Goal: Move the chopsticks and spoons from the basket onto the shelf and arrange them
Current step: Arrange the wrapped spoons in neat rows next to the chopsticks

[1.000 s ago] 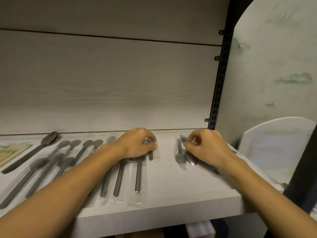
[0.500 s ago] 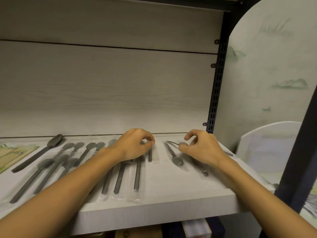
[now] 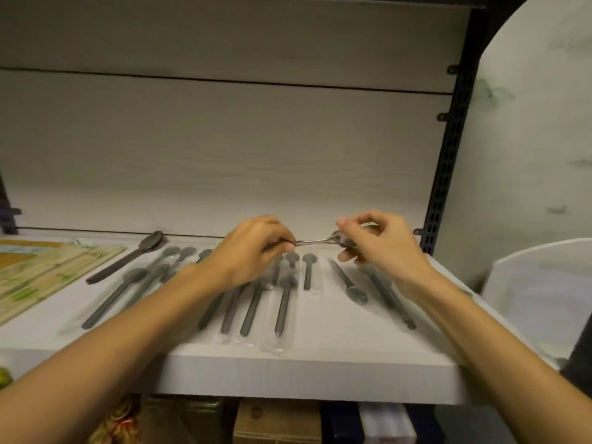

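Both hands hold one metal spoon (image 3: pixel 315 241) crosswise above the white shelf (image 3: pixel 320 363). My left hand (image 3: pixel 253 251) pinches its handle end. My right hand (image 3: pixel 381 243) grips its bowl end. Below them several dark grey wrapped spoons (image 3: pixel 283 302) lie in rows on the shelf, handles toward me. Two more wrapped spoons (image 3: pixel 350 285) lie at an angle under my right hand. A larger dark spoon (image 3: pixel 128 259) lies further left. Packs of bamboo chopsticks (image 3: pixel 41 274) rest at the far left. The basket is out of sight.
The shelf's pale back panel (image 3: pixel 224 155) stands close behind. A black slotted upright (image 3: pixel 448 149) bounds the shelf on the right. A white curved object (image 3: pixel 541 290) stands beyond the right edge. Boxes (image 3: pixel 278 421) sit on the level below.
Both hands have lifted off the shelf and come together. My right hand raised a spoon and my left hand took hold of its handle end.
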